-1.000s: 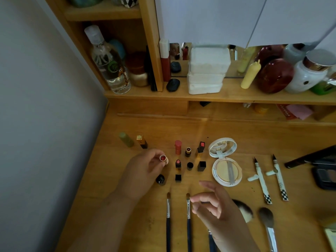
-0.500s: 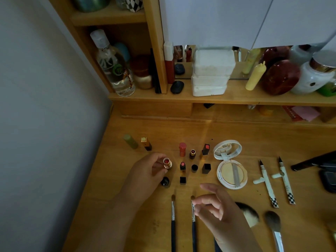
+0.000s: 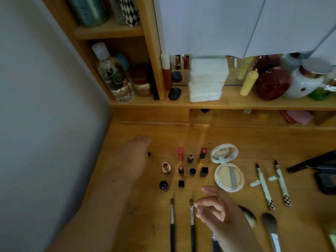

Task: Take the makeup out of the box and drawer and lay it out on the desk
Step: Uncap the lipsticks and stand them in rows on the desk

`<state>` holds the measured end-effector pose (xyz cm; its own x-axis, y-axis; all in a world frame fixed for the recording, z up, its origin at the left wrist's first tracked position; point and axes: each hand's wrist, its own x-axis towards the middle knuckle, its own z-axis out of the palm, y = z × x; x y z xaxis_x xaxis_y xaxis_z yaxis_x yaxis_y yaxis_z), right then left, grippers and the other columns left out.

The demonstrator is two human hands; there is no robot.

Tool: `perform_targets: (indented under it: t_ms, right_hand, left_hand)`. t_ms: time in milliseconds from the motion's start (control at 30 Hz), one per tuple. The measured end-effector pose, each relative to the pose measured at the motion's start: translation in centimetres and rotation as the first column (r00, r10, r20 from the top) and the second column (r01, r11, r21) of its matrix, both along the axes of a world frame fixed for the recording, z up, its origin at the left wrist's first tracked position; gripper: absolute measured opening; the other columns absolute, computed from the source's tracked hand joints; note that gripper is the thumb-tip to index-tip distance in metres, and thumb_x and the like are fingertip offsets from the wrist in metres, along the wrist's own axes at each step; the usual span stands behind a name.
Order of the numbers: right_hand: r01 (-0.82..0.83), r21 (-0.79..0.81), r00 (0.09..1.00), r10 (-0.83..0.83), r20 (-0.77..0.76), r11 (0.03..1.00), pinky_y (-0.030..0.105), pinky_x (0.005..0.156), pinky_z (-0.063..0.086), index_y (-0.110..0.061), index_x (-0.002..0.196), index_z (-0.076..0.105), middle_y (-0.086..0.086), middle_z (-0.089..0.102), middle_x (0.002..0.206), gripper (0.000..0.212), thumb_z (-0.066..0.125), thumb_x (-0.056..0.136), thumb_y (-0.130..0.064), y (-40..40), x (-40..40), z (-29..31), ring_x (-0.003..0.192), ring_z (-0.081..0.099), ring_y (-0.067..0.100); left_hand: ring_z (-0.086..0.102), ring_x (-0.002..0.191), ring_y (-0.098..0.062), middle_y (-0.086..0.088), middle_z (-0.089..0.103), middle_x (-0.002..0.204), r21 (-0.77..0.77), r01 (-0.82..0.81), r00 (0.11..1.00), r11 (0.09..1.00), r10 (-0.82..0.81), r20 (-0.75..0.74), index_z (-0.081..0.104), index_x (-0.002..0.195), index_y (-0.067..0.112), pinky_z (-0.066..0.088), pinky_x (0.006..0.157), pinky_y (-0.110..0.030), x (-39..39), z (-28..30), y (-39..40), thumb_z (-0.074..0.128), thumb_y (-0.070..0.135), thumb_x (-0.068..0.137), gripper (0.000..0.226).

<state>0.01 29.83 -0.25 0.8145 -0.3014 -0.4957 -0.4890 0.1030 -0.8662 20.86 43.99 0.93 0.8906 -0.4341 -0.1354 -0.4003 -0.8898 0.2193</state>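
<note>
The left hand [image 3: 131, 159] reaches far-left over the wooden desk [image 3: 236, 140]; its fingertips are blurred, so its grip cannot be told. The right hand [image 3: 218, 210] hovers, loosely curled, holding nothing. The gold-cased open red lipstick [image 3: 166, 167] stands upright just right of the left wrist; a careless sweep could topple it and its neighbours. Free room lies farther along the desk.

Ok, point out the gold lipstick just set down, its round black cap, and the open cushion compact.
gold lipstick [image 3: 166, 167]: head view, on its gold barrel.
round black cap [image 3: 163, 185]: head view, on its domed top.
cushion compact [image 3: 228, 177]: head view, on the cream puff in its base.
</note>
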Motion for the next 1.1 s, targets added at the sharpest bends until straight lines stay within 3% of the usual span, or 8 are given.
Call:
perform_targets:
  t_ms: [167, 233, 333, 500, 700, 833, 967, 1100]
  right_hand:
    - [-0.011, -0.025, 0.999, 0.012, 0.043, 1.0, 0.044, 0.087, 0.053, -0.028, 0.092, 0.066, -0.003, 0.071, 0.084, 0.016, 0.066, 0.083, -0.015, -1.1, -0.1, 1.2, 0.079, 0.069, 0.013]
    - [-0.001, -0.035, 0.995, 0.004, 0.099, 0.999, 0.038, 0.083, 0.055, -0.036, 0.093, 0.066, -0.011, 0.07, 0.092, 0.012, 0.064, 0.081, -0.037, -1.5, 0.2, 2.0, 0.081, 0.07, 0.009]
    - [-0.086, 0.026, 0.984, 0.081, 0.16, 0.996, 0.028, 0.071, 0.055, -0.041, 0.112, 0.056, -0.018, 0.067, 0.103, 0.046, 0.057, 0.073, -0.064, -1.7, 0.2, 3.4, 0.082, 0.07, 0.009]
    - [-0.123, 0.052, 0.981, 0.113, 0.158, 0.991, 0.021, 0.055, 0.049, -0.036, 0.091, 0.069, 0.001, 0.071, 0.075, 0.016, 0.061, 0.088, -0.023, -1.7, -0.4, 4.0, 0.054, 0.059, 0.011]
    - [-0.222, 0.01, 0.97, 0.22, 0.101, 0.975, 0.017, 0.046, 0.042, -0.026, 0.082, 0.071, 0.0, 0.069, 0.067, 0.012, 0.063, 0.079, -0.035, -2.3, -2.3, 4.4, 0.047, 0.054, 0.0]
    - [-0.235, -0.025, 0.963, 0.236, 0.129, 0.972, 0.017, 0.045, 0.04, -0.023, 0.083, 0.071, 0.003, 0.068, 0.066, 0.007, 0.065, 0.087, -0.023, -3.0, -3.0, 4.7, 0.044, 0.052, -0.001]
    - [-0.27, -0.003, 0.957, 0.269, 0.111, 0.963, 0.019, 0.048, 0.042, -0.024, 0.078, 0.07, 0.003, 0.07, 0.069, 0.009, 0.065, 0.086, -0.023, -4.5, -4.3, 5.2, 0.046, 0.051, 0.008]
    - [-0.18, 0.213, 0.982, 0.165, 0.088, 0.96, 0.024, 0.051, 0.046, -0.006, 0.091, 0.065, 0.013, 0.073, 0.081, 0.019, 0.07, 0.079, -0.02, -5.0, -5.2, 5.1, 0.049, 0.052, 0.018]
  left_hand:
    - [0.055, 0.085, -0.001, 0.013, 0.062, 0.101, -0.285, -0.101, 0.991, 0.953, 0.121, 0.052, 0.057, 0.116, 0.032, 0.039, 0.067, -0.017, -1.8, 3.8, 0.8, 0.057, 0.021, 0.09, 0.028]
    - [0.057, 0.08, 0.005, 0.018, 0.062, 0.085, -0.41, -0.108, 0.993, 0.906, 0.078, -0.09, 0.059, 0.103, 0.042, 0.04, 0.062, -0.013, -3.4, 6.0, 1.2, 0.062, 0.024, 0.085, 0.026]
    - [0.064, 0.078, 0.004, 0.021, 0.067, 0.088, -0.511, -0.163, 0.9, 0.844, -0.085, -0.428, 0.061, 0.097, 0.042, 0.05, 0.06, -0.013, -7.1, 8.2, 0.3, 0.064, 0.018, 0.083, 0.027]
    - [0.064, 0.064, -0.009, 0.001, 0.07, 0.076, -0.575, -0.407, 0.738, 0.71, -0.116, -0.665, 0.068, 0.098, 0.028, 0.051, 0.061, -0.016, -11.3, 6.8, -2.0, 0.069, 0.01, 0.08, 0.025]
    - [0.059, 0.058, -0.013, -0.007, 0.066, 0.066, -0.553, -0.711, 0.557, 0.434, -0.132, -0.82, 0.075, 0.089, 0.014, 0.049, 0.055, -0.021, -15.6, 4.8, -3.1, 0.075, 0.019, 0.069, 0.021]
    - [0.057, 0.054, -0.009, -0.002, 0.064, 0.061, -0.586, -0.725, 0.573, 0.362, -0.156, -0.805, 0.075, 0.088, 0.016, 0.048, 0.052, -0.019, -16.6, 5.1, -3.4, 0.081, 0.022, 0.067, 0.023]
    - [0.054, 0.049, -0.003, 0.001, 0.065, 0.066, -0.595, -0.803, 0.596, -0.04, -0.055, -0.801, 0.076, 0.08, 0.017, 0.045, 0.042, -0.014, -13.9, 6.5, -1.4, 0.068, 0.022, 0.064, 0.018]
    - [0.058, 0.056, -0.008, -0.002, 0.063, 0.07, -0.688, -0.725, 0.672, 0.028, -0.191, -0.716, 0.073, 0.093, 0.014, 0.05, 0.048, -0.017, -12.3, 8.1, -0.5, 0.065, 0.018, 0.07, 0.025]
